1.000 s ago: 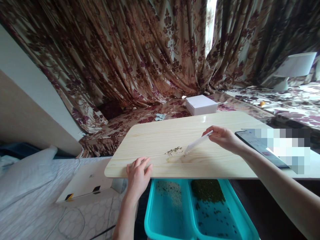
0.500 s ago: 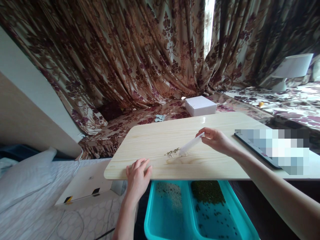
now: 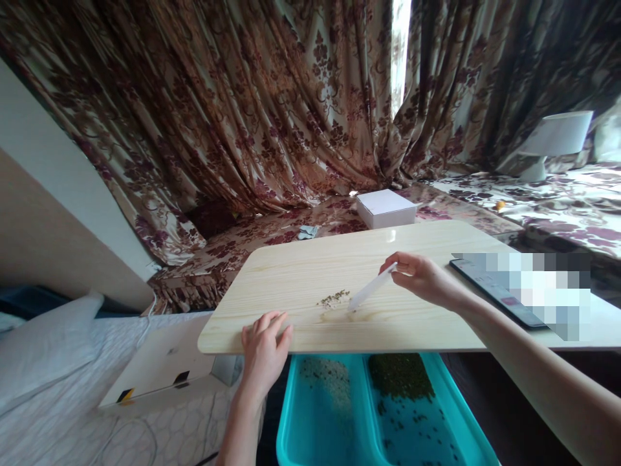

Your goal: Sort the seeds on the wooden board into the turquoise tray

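My right hand (image 3: 421,277) is closed in a pinch on a thin white stick (image 3: 371,288), whose tip touches the pale wooden board (image 3: 301,272) just right of a small pile of green and pale grains (image 3: 334,299). My left hand (image 3: 264,346) rests with fingers spread on the board's near edge. Below the board sits a turquoise two-part bin (image 3: 369,414), with pale grains in its left half and dark green grains in its right half.
A white box (image 3: 385,208) stands beyond the board on flowered cloth. A dark tablet (image 3: 490,288) lies on the board's right end. A flat white carton (image 3: 165,366) and bedding lie at the left. Flowered curtains hang behind; a white lamp (image 3: 553,139) stands far right.
My right hand and the stick have shifted left toward the grain pile, then drawn back a little. My left hand stays on the board's edge.
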Tool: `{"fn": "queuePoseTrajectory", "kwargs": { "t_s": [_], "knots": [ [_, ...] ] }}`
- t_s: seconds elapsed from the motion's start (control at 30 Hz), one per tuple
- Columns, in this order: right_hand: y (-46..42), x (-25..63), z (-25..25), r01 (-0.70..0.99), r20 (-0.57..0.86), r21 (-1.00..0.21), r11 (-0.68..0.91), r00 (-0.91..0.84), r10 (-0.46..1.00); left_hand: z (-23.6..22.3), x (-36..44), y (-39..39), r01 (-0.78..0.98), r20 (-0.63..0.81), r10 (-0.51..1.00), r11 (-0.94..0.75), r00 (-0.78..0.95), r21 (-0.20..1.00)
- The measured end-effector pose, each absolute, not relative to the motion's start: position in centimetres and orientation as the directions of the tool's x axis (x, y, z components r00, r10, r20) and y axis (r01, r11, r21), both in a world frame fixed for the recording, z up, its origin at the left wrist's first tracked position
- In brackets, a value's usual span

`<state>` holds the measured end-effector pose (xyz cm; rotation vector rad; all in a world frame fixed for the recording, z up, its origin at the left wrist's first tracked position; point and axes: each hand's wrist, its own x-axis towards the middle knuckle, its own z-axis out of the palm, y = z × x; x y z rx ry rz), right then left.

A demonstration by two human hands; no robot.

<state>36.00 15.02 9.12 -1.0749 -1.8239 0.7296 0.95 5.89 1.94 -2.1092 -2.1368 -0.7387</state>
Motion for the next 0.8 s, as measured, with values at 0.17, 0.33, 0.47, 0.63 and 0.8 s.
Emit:
{"fn": "queuePoseTrajectory", "kwargs": {
  "t_s": [0.17,0.33,0.47,0.63,0.8],
  "knots": [
    [15.2,35.6,8.6,0.351,0.381,-0.829,0.436,-0.217,0.899,1.8,0.9,6.0,0.956,0.364,0.929,-0.043,-0.068,0.29],
    [15.1,36.5,8.2,0.331,0.346,-0.855,0.4,-0.212,0.914,1.6,0.9,6.0,0.957,0.362,0.93,-0.038,-0.072,0.287],
    [15.1,37.5,8.0,0.311,0.313,-0.876,0.369,-0.215,0.925,1.5,0.8,6.0,0.958,0.359,0.931,-0.039,-0.069,0.284],
    [15.4,37.6,7.7,0.282,0.282,-0.9,0.331,-0.201,0.938,1.3,0.6,6.2,0.96,0.355,0.933,-0.047,-0.057,0.278],
    [15.3,36.8,7.7,0.264,0.259,-0.914,0.309,-0.209,0.943,0.6,-0.5,6.8,0.962,0.333,0.942,-0.058,-0.036,0.267]
  ]
}}
